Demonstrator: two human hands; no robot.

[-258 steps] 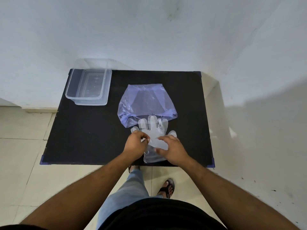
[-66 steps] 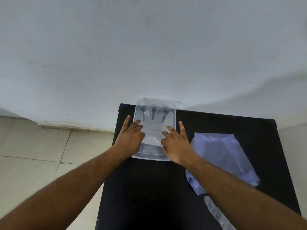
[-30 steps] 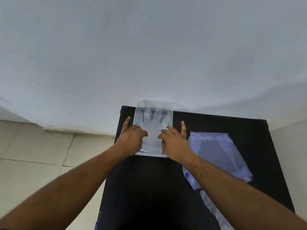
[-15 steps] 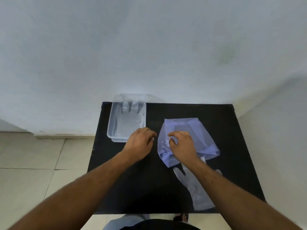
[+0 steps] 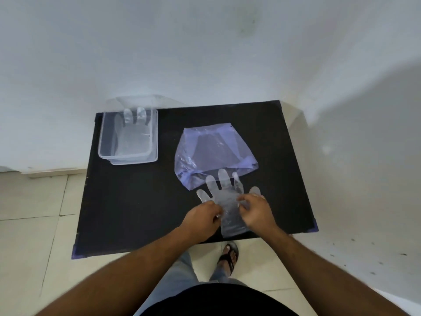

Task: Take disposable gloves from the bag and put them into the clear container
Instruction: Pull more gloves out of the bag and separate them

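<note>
At the near edge of the bench (image 5: 136, 213), both hands are now settling onto a loose glove (image 5: 227, 206), having left the clear container (image 5: 155, 142) only a moment ago. The left hand (image 5: 201, 218) is pinching the glove's left margin with curled fingers, and the right hand (image 5: 256, 210) is pinching its right margin the same way, so each is closing on thin film rather than lying flat. That glove is lying palm-flat just nearer than the bag (image 5: 214, 153), its fingertips overlapping the bag's open mouth and its cuff reaching toward the bench's front edge. Well to the left of the bag and farther back, the container is already holding one glove (image 5: 131, 135), spread along its floor with fingers toward the wall. Judging from this, one transfer is finished and a second is starting; whether more gloves are waiting inside the bag cannot be told.
</note>
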